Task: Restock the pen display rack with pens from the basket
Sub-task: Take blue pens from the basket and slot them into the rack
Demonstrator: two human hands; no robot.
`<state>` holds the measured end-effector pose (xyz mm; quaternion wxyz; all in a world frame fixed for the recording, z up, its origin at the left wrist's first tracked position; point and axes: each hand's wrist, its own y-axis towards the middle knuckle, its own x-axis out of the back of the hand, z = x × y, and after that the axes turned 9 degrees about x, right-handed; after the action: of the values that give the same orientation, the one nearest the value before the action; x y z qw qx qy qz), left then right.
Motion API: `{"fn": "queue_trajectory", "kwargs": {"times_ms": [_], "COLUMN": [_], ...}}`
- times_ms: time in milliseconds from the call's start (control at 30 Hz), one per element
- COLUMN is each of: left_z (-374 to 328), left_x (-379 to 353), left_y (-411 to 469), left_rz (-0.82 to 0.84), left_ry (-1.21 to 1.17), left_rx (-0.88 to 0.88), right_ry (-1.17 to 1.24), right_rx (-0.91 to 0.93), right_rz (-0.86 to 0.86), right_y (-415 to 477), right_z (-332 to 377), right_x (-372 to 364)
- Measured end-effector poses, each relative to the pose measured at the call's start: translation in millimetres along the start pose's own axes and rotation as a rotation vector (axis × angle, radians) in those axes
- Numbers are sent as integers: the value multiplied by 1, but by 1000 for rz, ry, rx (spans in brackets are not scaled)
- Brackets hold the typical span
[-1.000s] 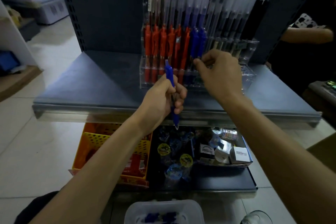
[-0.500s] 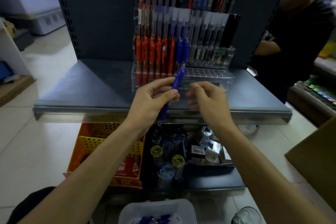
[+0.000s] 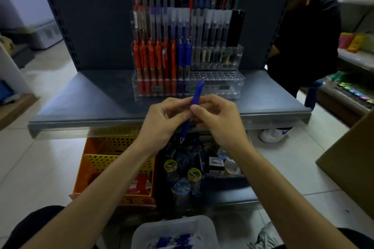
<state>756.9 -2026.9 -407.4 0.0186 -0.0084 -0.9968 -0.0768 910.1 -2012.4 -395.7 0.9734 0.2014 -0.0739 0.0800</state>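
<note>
**Grey shelf, pen rack at the back: pen held tip-down, just short of it**

Left hand pinches the blue pen mid-barrel. Right hand meets it there, thumb on the barrel and fingers curled behind. The long axis is tilted, with the clicker up and away and the tip down toward the person. The clear rack stands straight ahead, with empty holes just right of the racked blue pens. Both hands look equally near, and insertion likely needs little reorientation. The pale basket with more blue pens sits below, near the person.
</note>
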Motion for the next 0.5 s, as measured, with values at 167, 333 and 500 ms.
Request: {"fn": "queue_trajectory", "kwargs": {"times_ms": [167, 333, 500], "left_z": [-2, 2, 3], "left_x": [-3, 3, 10], "left_y": [3, 6, 7], "left_rz": [16, -56, -27], "left_ry": [-15, 187, 247], "left_rx": [5, 8, 27], "right_ry": [-112, -94, -226], "right_rx": [73, 149, 235], "right_rz": [41, -140, -310], "right_y": [23, 71, 123], "right_z": [0, 24, 32], "right_x": [9, 20, 20]}}
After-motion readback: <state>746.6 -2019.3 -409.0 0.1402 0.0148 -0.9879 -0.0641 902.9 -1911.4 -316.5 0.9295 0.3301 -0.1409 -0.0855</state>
